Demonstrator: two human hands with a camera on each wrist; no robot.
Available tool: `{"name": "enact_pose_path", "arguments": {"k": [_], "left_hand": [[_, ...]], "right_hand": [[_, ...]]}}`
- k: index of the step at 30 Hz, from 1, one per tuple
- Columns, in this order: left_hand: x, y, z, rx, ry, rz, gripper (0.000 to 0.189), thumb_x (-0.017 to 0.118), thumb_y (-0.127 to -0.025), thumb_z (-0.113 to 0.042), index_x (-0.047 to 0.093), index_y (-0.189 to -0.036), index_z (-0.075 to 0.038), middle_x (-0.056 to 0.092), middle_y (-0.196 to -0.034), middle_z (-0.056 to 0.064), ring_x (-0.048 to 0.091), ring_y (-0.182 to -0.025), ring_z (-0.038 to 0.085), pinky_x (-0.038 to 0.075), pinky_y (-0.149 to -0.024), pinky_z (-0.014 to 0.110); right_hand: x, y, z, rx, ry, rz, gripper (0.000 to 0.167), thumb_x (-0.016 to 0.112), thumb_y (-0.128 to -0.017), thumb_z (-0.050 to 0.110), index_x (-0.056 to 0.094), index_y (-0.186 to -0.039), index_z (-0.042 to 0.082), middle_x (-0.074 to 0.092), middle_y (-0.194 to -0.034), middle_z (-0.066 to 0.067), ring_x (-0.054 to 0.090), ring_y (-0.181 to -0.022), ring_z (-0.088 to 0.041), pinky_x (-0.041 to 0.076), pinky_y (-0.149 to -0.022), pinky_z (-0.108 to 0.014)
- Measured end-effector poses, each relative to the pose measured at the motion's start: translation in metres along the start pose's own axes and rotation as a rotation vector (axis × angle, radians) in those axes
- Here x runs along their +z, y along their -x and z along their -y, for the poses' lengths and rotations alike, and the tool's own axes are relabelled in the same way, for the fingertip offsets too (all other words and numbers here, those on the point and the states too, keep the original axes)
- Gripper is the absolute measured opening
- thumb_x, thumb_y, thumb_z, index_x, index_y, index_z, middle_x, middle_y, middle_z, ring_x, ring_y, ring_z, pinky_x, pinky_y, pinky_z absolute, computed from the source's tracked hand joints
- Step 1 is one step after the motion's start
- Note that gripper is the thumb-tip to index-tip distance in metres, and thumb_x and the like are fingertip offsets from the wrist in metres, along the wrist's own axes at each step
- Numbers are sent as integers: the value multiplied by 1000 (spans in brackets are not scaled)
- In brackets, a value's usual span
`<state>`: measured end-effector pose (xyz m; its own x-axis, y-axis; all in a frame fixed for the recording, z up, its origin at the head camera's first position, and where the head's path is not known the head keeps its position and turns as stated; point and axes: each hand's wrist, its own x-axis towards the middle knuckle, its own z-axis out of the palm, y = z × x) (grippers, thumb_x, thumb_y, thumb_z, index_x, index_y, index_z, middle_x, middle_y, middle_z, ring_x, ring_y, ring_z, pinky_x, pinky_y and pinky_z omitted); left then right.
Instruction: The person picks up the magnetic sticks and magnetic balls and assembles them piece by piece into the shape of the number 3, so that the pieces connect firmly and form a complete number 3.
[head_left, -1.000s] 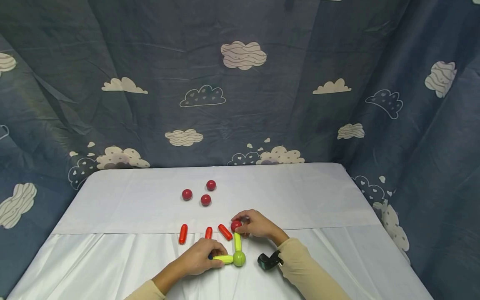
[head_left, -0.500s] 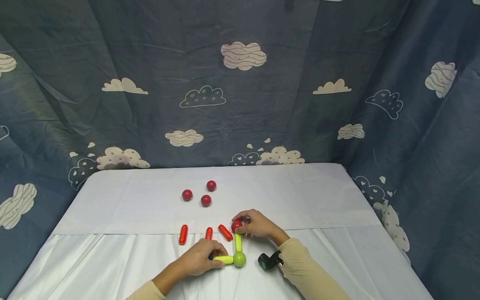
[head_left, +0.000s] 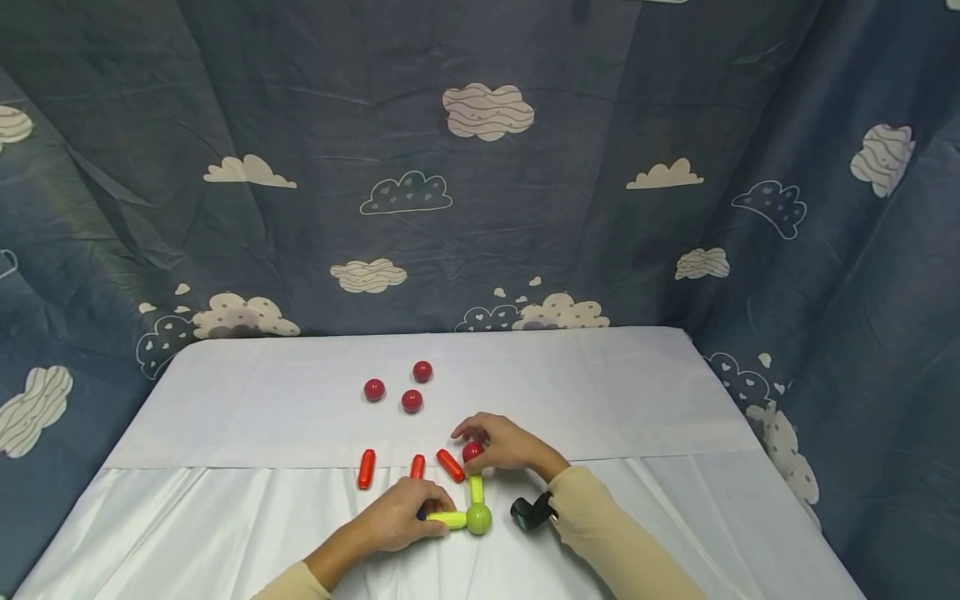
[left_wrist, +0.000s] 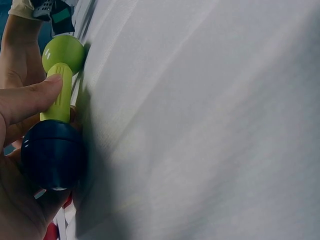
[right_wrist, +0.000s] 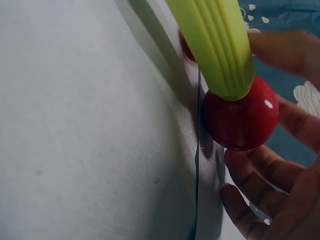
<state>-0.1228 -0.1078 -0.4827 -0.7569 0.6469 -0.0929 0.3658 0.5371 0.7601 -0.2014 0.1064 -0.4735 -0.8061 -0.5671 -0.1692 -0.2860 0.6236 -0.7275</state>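
Note:
Two yellow-green magnetic rods meet at a light green ball point(head_left: 478, 518) on the table, forming a corner. My left hand point(head_left: 405, 514) pinches the near rod point(left_wrist: 60, 95) between thumb and fingers. A dark blue ball point(left_wrist: 53, 155) sits at that rod's other end, beside the palm, mostly hidden in the head view. The far rod point(right_wrist: 215, 47) ends at a red ball point(right_wrist: 242, 116), its tip touching it. Around this ball my right hand point(head_left: 506, 443) is spread loosely, the fingers relaxed behind it and the thumb near the rod.
Three red rods, among them a slanted rod point(head_left: 450, 465) and an upright-lying one point(head_left: 366, 469), lie left of the far rod. Farther back are three loose red balls point(head_left: 412, 401). White cloth point(head_left: 585, 392) covers the table; a dark cloud-patterned curtain point(head_left: 525, 217) hangs behind it.
My right hand has loosened from the red ball, its fingers spreading away and the hand shifting slightly left. My left hand and the corner of rods have stayed in place.

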Motion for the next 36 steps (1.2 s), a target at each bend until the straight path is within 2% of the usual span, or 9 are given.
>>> {"name": "enact_pose_path", "arguments": {"k": [6,13,19,23,28,33,36], "left_hand": [[0,0,1,9,-4,-4,16,77,-81,-17,70,-95,-12,59,-81,-14,51,-75,0,45,-70,22],[0,1,1,16,-4,-2,15,76,-82,-18,70,-95,-13,59,-82,-14,52,-76,1,45,-71,22],[0,1,0,16,-18,-9,15,76,-82,-18,70,-95,-14,59,-82,-13,52,-77,1,45,-72,22],[0,2,-1,19,-6,-8,16,77,-82,-18,70,-95,-13,60,-82,-13,53,-77,1,46,-71,22],[-1,1,-1,22,0,-6,15,76,-82,-17,70,-95,-13,61,-83,-13,52,-76,1,46,-71,22],[-1,1,-1,20,-2,-4,15,76,-82,-17,70,-95,-13,61,-83,-13,53,-76,1,45,-71,22],[-1,0,-1,15,-4,-2,14,76,-82,-17,70,-95,-13,60,-82,-14,52,-76,1,45,-71,22]], "right_hand": [[3,-9,3,-40,48,77,49,84,-72,16,65,-117,15,59,-103,1,51,-89,-15,45,-78,-28],[6,-18,7,-47,117,140,46,84,-72,17,66,-114,18,56,-85,6,48,-75,-9,39,-70,-25],[9,-23,12,-38,239,124,35,81,-76,25,67,-108,22,53,-75,10,46,-74,-7,32,-81,-32],[10,-25,16,-27,277,108,30,80,-78,26,68,-105,22,53,-73,10,46,-76,-9,34,-81,-31],[10,-27,17,-10,235,91,26,81,-77,24,68,-99,20,54,-71,8,47,-73,-8,37,-71,-26],[10,-29,13,-26,108,87,22,80,-78,16,66,-96,14,54,-66,6,48,-60,-6,39,-56,-19],[10,-30,10,-39,33,89,21,79,-79,12,65,-95,12,56,-65,6,49,-56,-5,39,-52,-19]]}}
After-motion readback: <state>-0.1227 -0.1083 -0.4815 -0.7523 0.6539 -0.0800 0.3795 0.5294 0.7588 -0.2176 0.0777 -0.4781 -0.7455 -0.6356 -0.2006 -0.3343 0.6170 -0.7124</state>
